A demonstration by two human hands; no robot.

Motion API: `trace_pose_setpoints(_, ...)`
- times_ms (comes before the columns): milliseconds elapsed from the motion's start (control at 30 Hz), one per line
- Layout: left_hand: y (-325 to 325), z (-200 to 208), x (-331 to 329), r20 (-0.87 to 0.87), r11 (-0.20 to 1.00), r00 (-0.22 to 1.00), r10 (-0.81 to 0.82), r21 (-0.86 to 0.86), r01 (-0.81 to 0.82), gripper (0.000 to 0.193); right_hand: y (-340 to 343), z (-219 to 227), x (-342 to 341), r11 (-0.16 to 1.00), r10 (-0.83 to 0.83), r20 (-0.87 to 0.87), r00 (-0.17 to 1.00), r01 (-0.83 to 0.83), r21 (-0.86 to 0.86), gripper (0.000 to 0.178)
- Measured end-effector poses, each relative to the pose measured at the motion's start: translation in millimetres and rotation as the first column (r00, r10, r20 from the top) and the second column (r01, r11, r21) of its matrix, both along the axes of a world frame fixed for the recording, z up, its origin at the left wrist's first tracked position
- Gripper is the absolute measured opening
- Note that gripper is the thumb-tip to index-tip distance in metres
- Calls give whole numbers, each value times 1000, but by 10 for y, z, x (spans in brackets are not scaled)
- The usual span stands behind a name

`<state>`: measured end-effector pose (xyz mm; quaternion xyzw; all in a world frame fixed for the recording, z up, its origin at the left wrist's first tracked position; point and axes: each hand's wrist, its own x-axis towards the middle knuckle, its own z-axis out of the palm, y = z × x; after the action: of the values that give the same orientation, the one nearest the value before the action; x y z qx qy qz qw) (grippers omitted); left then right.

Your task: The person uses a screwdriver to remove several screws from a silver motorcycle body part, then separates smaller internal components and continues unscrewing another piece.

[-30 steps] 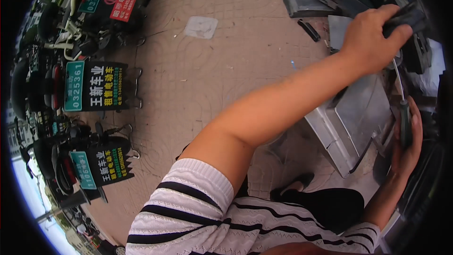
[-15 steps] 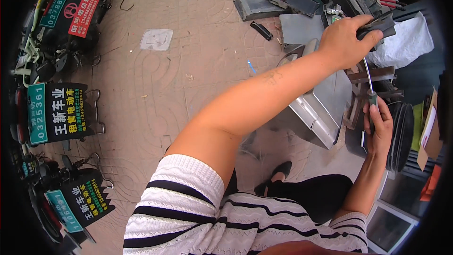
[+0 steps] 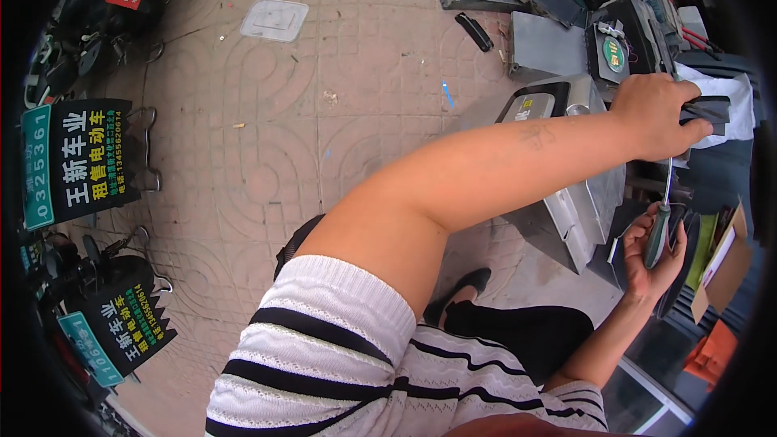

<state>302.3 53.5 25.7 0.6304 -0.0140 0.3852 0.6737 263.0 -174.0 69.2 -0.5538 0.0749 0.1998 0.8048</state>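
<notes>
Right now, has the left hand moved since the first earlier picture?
Yes: the left hand has shifted rightward and nearer the person, judged against the silver metal casing.

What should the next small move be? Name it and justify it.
Probably shift the left hand slightly to expose the tip of the screwdriver: the right hand holds it, but its shaft disappears behind the left hand, which grips a dark part.

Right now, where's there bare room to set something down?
Widest: paving between the parked scooters and the left arm, small scraps aside. Another patch lies between the white sheet and the short black bar. Crowded: around the left hand and right hand, near the grey casing.
</notes>
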Motion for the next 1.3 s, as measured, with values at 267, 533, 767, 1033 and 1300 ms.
trace_pose_setpoints(267, 43, -14, 57, 47, 998, 997, 57, -7, -57, 43, -133, -58, 46, 888, 456, 17, 890, -454, -78, 44)
trace_pose_setpoints(533, 70, -26, 49, -42, 1000, 999, -7, -30, 6, 43, 173, -175, -90, 455, 453, 662, 597, 483, -748, 32)
trace_pose_setpoints(767, 123, -22, 0, -41, 998, 998, -54, 38, 56, 47, -19, -35, -67, 625, 405, 481, 777, 149, -767, 31)
trace_pose_setpoints(1033, 137, 4, -26, 5, 997, 1000, -4, -81, 5, 54, 133, -52, -159, 489, 310, 520, 796, 335, -805, 31)
trace_pose_setpoints(1300, 138, -17, 24, -55, 997, 997, -60, -47, 58, 54, 56, -53, -136, 502, 368, 619, 694, 411, -761, 32)
